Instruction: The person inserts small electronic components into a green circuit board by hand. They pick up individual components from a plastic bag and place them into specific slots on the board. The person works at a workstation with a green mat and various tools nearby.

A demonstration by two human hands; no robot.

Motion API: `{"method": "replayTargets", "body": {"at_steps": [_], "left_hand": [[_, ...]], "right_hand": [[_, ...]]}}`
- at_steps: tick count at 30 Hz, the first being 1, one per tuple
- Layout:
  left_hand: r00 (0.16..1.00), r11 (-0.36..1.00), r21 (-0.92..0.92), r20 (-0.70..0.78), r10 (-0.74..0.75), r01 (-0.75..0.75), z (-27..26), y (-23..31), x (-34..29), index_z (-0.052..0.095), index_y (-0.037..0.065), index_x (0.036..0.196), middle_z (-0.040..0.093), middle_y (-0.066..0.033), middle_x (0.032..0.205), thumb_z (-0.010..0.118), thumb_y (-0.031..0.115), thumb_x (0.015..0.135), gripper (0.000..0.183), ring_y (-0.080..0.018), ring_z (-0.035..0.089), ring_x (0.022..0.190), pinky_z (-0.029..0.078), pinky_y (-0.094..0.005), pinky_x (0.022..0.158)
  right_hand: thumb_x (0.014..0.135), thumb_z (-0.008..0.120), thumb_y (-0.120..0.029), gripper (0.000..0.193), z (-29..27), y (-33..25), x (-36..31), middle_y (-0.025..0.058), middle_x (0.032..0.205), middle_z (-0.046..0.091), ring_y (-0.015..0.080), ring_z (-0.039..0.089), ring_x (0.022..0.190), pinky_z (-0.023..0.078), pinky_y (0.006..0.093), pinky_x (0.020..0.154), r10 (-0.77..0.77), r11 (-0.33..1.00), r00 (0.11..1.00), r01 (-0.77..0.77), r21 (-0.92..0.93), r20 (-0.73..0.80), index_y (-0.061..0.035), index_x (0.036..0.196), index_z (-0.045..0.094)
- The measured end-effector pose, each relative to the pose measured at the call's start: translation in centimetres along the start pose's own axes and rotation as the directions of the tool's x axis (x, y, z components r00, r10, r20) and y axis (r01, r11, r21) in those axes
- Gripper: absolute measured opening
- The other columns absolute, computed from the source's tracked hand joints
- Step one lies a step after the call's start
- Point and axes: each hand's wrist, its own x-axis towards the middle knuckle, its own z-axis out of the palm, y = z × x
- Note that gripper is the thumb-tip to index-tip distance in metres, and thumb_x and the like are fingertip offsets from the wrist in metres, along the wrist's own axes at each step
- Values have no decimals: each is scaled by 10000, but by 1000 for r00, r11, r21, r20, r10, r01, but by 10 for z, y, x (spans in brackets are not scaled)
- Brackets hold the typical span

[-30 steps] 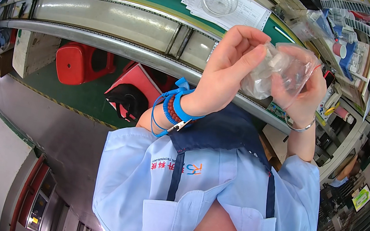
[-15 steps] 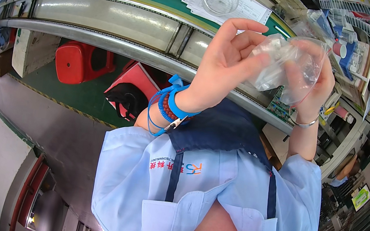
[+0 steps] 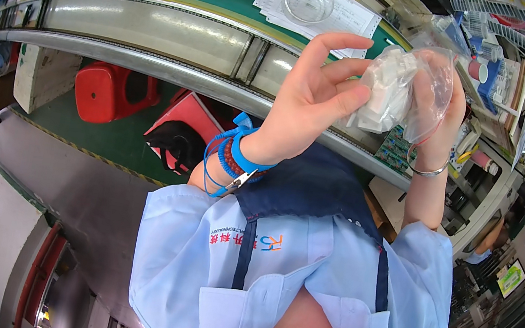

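Above the conveyor rail, a clear plastic bag (image 3: 385, 97) with white pieces bunched inside is held up between my two hands. My left hand (image 3: 318, 97) grips its left side with the thumb in front and fingers bent behind; the index finger arches free above. Through the loose film on the right, the fingers of my right hand (image 3: 447, 100) show, closed on the bag. What the white pieces are I cannot make out. A blue wrist strap (image 3: 247, 151) with a clip and beads circles my left wrist; a metal bangle (image 3: 427, 171) is on my right.
Beyond my hands, a clear round dish (image 3: 308, 2) rests on printed sheets (image 3: 357, 24) on the green bench. A green circuit board (image 3: 394, 150) lies below the bag. Red stools (image 3: 96, 93) stand under the rail at left. Racks and a pink spool (image 3: 478, 71) crowd the right.
The bag has turned, so its white contents show more fully. My left thumb has slid back to the bag's edge, and my right hand has shifted slightly left.
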Motion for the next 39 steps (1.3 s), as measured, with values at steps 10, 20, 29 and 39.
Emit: {"method": "replayTargets", "body": {"at_steps": [10, 20, 29, 39], "left_hand": [[989, 968, 208, -16, 146, -139, -5, -8, -1, 385, 23, 1146, 527, -114, 1063, 630, -76, 790, 443, -201, 548, 1044, 501, -320, 846], [996, 993, 106, -58, 64, -58, 2, -1, -4, 380, 24, 1197, 567, -135, 1062, 584, -48, 827, 428, -194, 552, 1029, 474, -306, 867], [997, 997, 71, -73, 13, -8, -6, -5, 0, 374, 35, 1251, 532, -142, 1174, 532, -49, 860, 431, -198, 544, 1080, 483, -297, 847], [993, 990, 102, -54, 103, -97, -3, -8, 2, 385, 26, 1229, 537, -143, 1164, 571, -57, 834, 444, -204, 538, 1083, 462, -321, 890]], "right_hand": [[883, 596, -94, 236, 2, 13, -4, 73, 1067, 619, 124, 571, 967, 450, 267, 856, 28, 992, 1000, -28, 126, 0, -1, 1098, 570], [907, 571, -170, 263, 13, 15, 0, 76, 1041, 624, 129, 588, 941, 466, 266, 827, 170, 954, 985, -157, 257, -28, 14, 1095, 579], [914, 560, -161, 287, 14, 21, 3, 95, 1071, 623, 152, 606, 949, 483, 269, 831, 243, 910, 970, -231, 344, 9, 27, 1130, 565], [936, 521, -214, 329, 17, 24, 7, 109, 1106, 611, 169, 607, 966, 493, 288, 836, 230, 885, 973, -215, 414, 14, 38, 1145, 557]]}}
